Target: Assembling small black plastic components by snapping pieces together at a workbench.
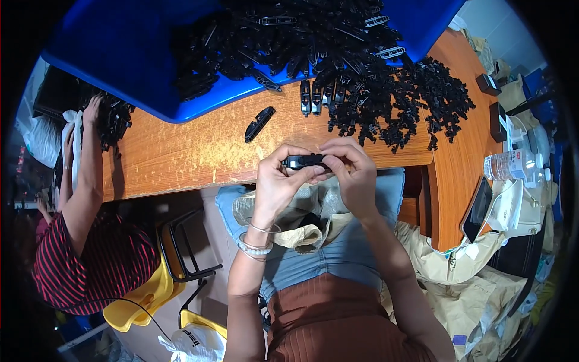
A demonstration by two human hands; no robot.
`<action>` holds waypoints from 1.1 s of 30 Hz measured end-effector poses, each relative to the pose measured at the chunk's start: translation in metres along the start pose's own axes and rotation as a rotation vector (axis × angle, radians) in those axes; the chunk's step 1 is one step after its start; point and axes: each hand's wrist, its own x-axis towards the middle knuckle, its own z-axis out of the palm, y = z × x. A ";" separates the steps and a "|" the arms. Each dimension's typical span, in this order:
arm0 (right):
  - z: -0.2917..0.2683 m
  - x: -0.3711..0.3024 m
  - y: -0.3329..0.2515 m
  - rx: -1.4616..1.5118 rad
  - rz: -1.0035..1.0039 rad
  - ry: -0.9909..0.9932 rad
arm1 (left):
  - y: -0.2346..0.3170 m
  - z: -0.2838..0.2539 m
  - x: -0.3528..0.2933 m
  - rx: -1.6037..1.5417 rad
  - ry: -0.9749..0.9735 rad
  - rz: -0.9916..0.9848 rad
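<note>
Between my two hands, above my lap at the table's front edge, is a long black plastic part (295, 161) with a shiny face. The fingers and thumb of my left hand (276, 181) close round its left end. My right hand (354, 175) pinches its right end, where a small dark piece may sit under the fingertips; I cannot make it out. A similar black plastic part (259, 124) lies alone on the wooden table (187, 148), beyond my left hand. Past my right hand, several longer parts (310, 98) stand in a row beside a heap of small black pieces (392, 108).
A large blue bin (126, 60) of black parts stands at the back. At right are a clear bottle (512, 166) and a dark phone-like slab (477, 208). A co-worker in a striped shirt (90, 259) handles black parts at left, near a yellow chair (142, 298). Brown paper (464, 301) lies at lower right.
</note>
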 end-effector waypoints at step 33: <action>-0.056 0.038 0.017 -0.986 -0.454 -0.114 | -0.015 -0.055 0.039 1.135 0.435 0.400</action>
